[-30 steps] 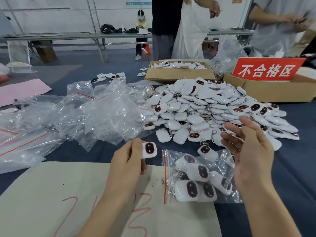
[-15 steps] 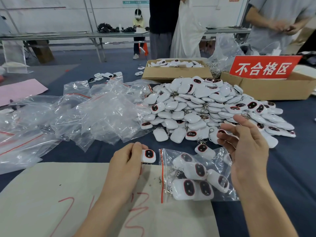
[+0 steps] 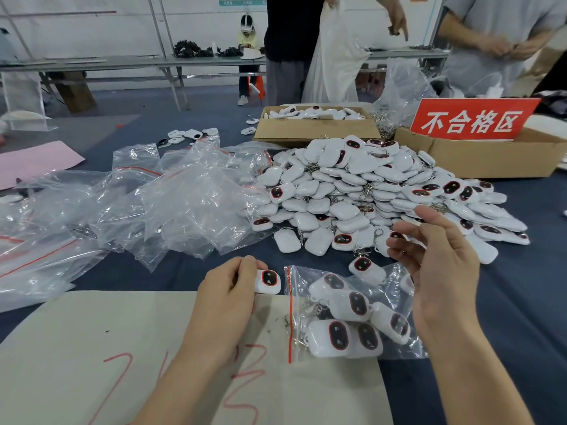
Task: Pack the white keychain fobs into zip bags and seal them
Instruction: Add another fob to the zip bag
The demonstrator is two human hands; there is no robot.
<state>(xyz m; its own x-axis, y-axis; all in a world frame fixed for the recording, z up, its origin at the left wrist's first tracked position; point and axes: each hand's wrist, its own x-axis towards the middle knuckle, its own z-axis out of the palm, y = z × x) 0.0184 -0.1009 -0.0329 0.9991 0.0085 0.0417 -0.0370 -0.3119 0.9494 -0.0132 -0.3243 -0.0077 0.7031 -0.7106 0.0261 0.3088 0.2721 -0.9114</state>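
Bare left hand, right hand, forearms.

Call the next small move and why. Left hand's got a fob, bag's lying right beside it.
Probably slide the fob into the zip bag through its red-striped edge. The left hand pinches that fob just left of the edge. The bag holds several fobs and looks unsealed. The right hand hovers open over the bag's far end, holding nothing.

A red sign with white characters rises from a cardboard box at far right, a second box to its left. On the blue tabletop lie a red-scrawled beige sheet and a pink sheet.
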